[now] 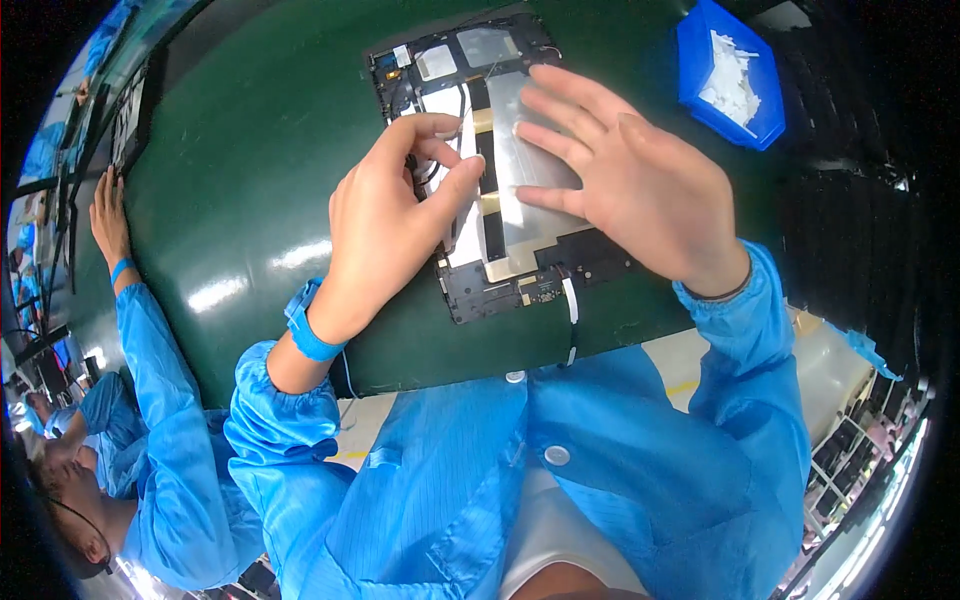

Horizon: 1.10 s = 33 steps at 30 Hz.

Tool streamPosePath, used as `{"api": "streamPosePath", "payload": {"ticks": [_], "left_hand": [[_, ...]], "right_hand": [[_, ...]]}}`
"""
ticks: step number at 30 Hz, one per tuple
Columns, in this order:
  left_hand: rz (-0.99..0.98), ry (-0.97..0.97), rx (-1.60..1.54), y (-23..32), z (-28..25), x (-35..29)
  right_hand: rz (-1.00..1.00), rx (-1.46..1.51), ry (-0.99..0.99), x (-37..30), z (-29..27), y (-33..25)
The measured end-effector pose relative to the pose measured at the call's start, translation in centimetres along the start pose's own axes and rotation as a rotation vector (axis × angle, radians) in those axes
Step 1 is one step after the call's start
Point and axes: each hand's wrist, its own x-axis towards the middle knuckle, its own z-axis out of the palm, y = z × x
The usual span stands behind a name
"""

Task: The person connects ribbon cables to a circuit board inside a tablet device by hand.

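An opened tablet-like device lies on the green work surface, showing a silver battery-like panel, yellowish tape strips, a black ribbon strip and thin black cables. Over its left part is my left hand, thumb and fingers curled toward each other in a pinch beside the cables. Whatever may be between those fingertips is too small to make out. My right hand is spread with the palm showing, its fingertips over the silver panel, and it holds nothing. A blue wrist strap circles my left wrist.
A blue bin with small white pieces stands at the far right. A short white-and-black cable hangs from the device's near edge. To the left, a co-worker's hand rests at the green work surface; dark equipment borders the right side.
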Motion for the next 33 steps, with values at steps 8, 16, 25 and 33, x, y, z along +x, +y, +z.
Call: {"api": "streamPosePath", "payload": {"ticks": [8, 16, 25, 33], "left_hand": [[0.000, -0.064, -0.213, -0.9, 0.7, -0.4], [0.230, 0.177, -0.252, -1.2, 0.6, -1.3], [0.302, 0.061, -0.176, -1.0, 0.6, -2.1], [1.337, 0.083, 0.390, -2.5, -0.6, -2.0]], "right_hand": [[-0.011, 0.013, -0.061, -0.1, 0.1, 0.6], [-0.075, -0.210, -0.091, -0.1, -0.3, 1.6], [-0.158, -0.289, -0.119, -0.4, -0.6, 2.3], [-0.247, -0.950, -0.183, 0.1, -0.5, 2.2]]}}
